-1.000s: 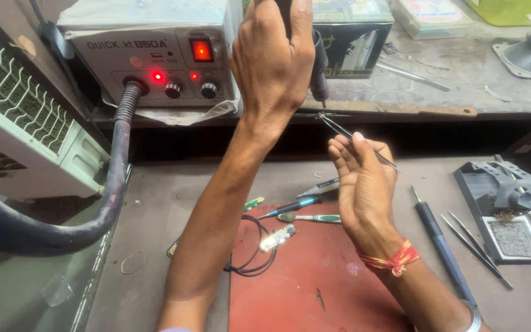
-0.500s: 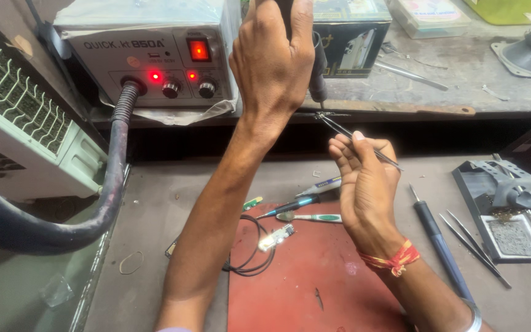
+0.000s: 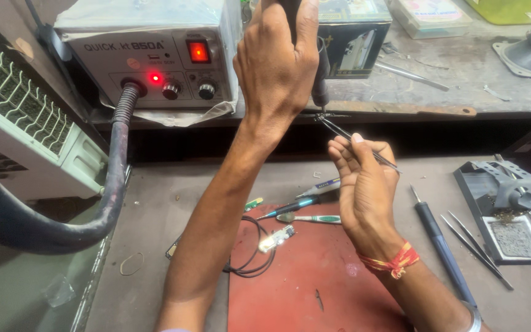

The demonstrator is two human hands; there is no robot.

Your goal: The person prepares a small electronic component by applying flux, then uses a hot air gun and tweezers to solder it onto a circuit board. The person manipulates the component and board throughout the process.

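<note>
Two hands work above the worktop (image 3: 173, 203): left hand (image 3: 276, 61) closed on the hot-air handpiece (image 3: 319, 77), right hand (image 3: 364, 184) pinching tweezers (image 3: 354, 140) beneath its nozzle; fingers this close risk burns.

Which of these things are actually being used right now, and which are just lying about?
In use:
left hand gripping a dark hot-air handpiece
right hand holding tweezers
rework station, lights on, with black hose

Lying about:
red mat
small circuit board
blue-handled tool
spare tweezers
iron stand
</note>
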